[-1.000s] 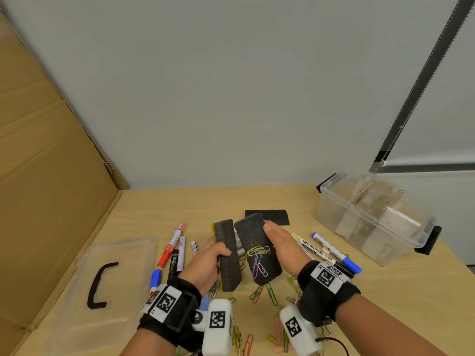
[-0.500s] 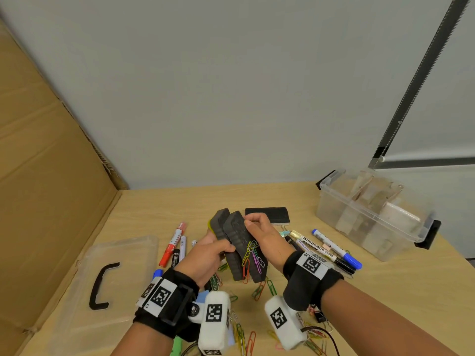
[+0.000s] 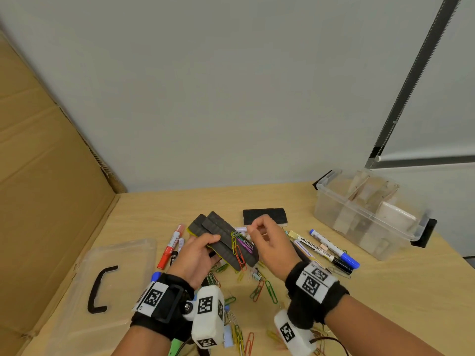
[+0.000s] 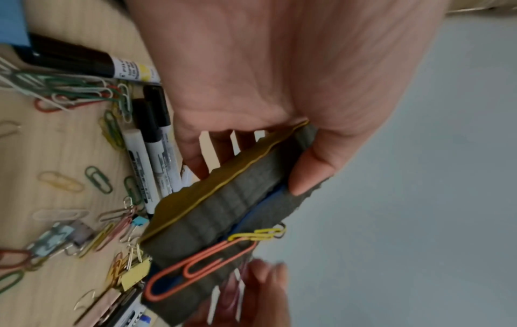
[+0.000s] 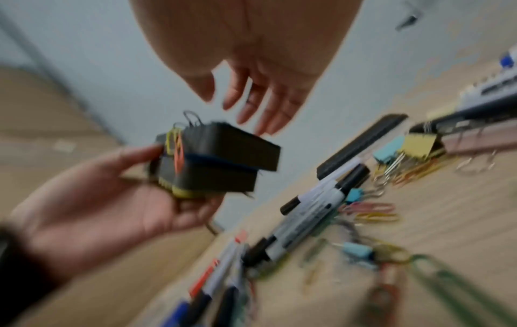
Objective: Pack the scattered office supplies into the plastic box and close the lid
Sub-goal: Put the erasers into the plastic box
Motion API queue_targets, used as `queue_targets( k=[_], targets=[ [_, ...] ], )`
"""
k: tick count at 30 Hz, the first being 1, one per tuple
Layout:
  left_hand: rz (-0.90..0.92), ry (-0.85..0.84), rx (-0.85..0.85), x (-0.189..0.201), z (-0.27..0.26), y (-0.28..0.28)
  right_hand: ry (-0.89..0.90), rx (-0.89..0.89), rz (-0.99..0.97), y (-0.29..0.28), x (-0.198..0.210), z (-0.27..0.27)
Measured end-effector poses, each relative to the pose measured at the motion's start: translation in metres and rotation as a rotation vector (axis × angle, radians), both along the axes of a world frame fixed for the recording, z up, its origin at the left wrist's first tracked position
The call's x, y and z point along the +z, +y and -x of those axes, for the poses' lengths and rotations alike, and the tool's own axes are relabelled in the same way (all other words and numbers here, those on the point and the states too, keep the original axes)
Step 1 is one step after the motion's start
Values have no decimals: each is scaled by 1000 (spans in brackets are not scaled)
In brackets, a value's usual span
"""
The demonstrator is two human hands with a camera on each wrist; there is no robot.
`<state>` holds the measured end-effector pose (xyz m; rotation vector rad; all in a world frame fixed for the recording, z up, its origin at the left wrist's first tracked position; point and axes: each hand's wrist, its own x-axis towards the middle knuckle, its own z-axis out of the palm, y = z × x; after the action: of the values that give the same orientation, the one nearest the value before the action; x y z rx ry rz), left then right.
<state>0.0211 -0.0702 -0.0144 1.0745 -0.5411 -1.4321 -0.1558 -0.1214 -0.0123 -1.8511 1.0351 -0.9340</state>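
At centre frame in the head view, the left hand (image 3: 195, 255) clasps two stacked erasers (image 3: 221, 240) above the counter (image 3: 385, 291), with paper clips (image 3: 240, 246) clinging to the top one. Just to their right, the right hand (image 3: 270, 242) hovers with loosely curled fingers, grasping nothing. Toward the right edge sits the open plastic box (image 3: 370, 214); its lid (image 3: 110, 286) lies lower left. Markers (image 3: 331, 249) are partly hidden behind the wrists, and the right wrist view is blurred.
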Motion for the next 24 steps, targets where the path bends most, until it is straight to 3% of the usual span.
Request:
queue_targets(
  k=[2,4,15,21,24],
  targets=[
    [-13,-14,12,1,0,-1,138,103,218,8,-8,5],
    [-29,-22,14,0,0,-1,254,185,292,10,-17,6],
    [-52,9,43,-4,0,4,81,194,-174,2,-19,18],
    [-51,92,41,-4,0,3,165,275,-226,2,-23,10],
    [-33,78,48,-4,-4,5,419,244,-165,-6,-26,19]
  ],
)
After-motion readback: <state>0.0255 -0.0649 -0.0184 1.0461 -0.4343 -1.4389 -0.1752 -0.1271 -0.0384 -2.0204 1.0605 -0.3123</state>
